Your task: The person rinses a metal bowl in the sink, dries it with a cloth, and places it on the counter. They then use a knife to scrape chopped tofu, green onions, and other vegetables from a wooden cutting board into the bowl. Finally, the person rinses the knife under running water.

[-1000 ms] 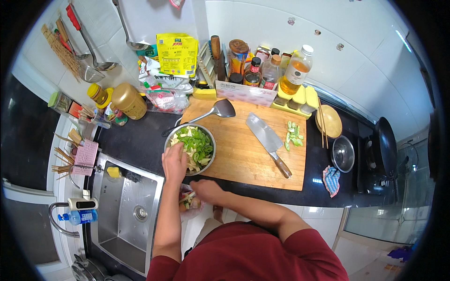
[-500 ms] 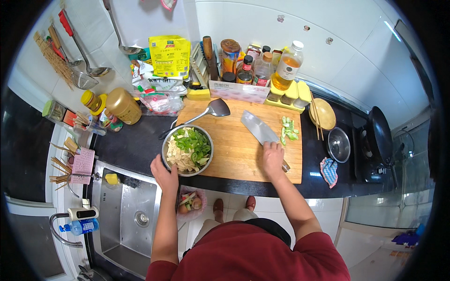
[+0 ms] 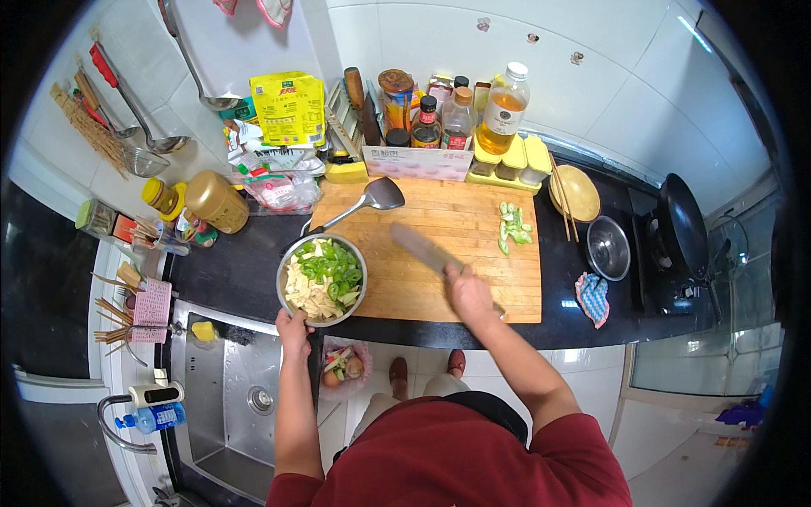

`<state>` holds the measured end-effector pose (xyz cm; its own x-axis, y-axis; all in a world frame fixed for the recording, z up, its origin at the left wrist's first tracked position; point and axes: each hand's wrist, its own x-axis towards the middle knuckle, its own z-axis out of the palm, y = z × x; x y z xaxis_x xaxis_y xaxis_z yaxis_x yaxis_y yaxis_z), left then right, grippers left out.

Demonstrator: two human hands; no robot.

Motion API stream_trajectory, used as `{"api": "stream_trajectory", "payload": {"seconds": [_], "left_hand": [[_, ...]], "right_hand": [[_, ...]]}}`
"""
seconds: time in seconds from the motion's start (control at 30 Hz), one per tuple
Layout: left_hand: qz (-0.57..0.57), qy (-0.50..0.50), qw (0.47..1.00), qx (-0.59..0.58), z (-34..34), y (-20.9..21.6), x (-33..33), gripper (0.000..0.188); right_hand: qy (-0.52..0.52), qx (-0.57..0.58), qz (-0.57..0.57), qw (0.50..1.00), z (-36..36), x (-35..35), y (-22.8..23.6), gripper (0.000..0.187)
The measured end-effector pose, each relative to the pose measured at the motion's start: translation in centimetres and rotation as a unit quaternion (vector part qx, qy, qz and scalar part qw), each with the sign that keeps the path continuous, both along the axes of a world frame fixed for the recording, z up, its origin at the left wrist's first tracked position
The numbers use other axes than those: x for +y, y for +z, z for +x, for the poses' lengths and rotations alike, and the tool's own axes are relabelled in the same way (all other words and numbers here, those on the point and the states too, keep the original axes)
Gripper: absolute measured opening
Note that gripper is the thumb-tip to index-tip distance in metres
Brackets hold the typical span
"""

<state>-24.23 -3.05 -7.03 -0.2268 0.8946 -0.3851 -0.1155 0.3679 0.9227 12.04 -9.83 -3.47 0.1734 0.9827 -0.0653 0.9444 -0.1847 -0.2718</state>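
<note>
My left hand [image 3: 294, 329] grips the near left rim of a round metal bowl [image 3: 364, 293], fingers closed on it. Sliced green peppers [image 3: 329, 266] and pale cut strips [image 3: 309, 291] fill this bowl. My right hand [image 3: 470, 294] is wrapped around a cleaver near its handle. The broad cleaver blade [image 3: 420, 248], a little blurred, points to the far left over the wooden cutting board [image 3: 473, 211]. Some green pepper pieces [image 3: 514, 228] lie at the board's far right. A spatula [image 3: 384, 194] rests with its head on the board, its handle running behind the bowl.
Bottles and jars [image 3: 427, 127] and a yellow-lidded spice box [image 3: 507, 165] line the back. At the right are a yellow bowl [image 3: 578, 191] with chopsticks, an empty metal bowl [image 3: 607, 247], a checked cloth [image 3: 593, 300] and a wok [image 3: 683, 228]. The sink [image 3: 211, 406] lies at left.
My right hand has drawn the cleaver left and nearer, away from the pepper pieces. My left hand has gone from resting beside the bowl to gripping its rim, and the bowl has shifted slightly left and nearer.
</note>
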Motion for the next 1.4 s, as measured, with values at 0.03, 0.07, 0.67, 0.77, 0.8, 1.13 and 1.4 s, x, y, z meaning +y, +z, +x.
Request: {"api": "stream_trajectory", "payload": {"seconds": [0.03,0.07,0.67,0.77,0.8,1.13,1.4], "left_hand": [[0.003,-0.005,1.0,-0.011,-0.4,0.6,-0.3,0.018],[0.0,0.008,1.0,-0.002,-0.9,0.9,-0.5,0.018],[0.052,0.055,0.995,-0.063,-4.8,6.5,-0.5,0.021],[0.05,0.052,0.995,-0.071,-4.5,6.5,-0.3,0.02],[0.052,0.052,0.995,-0.073,-4.9,6.2,-0.3,0.019],[0.054,0.061,0.992,-0.096,-6.5,6.0,-0.6,0.018],[0.066,0.055,0.991,-0.106,-7.3,6.6,-2.9,0.016]], "right_hand": [[0.02,-0.001,0.014,1.0,-1.4,-1.0,-0.1,0.023],[0.04,-0.002,0.028,0.999,-2.6,-2.1,-0.3,0.02],[0.145,0.012,0.046,0.988,-7.4,-1.6,1.0,0.017],[0.027,0.172,0.059,0.983,-5.0,-3.0,0.2,0.017],[-0.022,0.222,0.073,0.972,-4.0,-3.6,0.0,0.016],[-0.307,0.652,-0.009,0.694,2.5,-5.9,-3.6,0.014],[-0.195,0.641,-0.104,0.735,-7.1,-1.4,-4.7,0.015]]}}
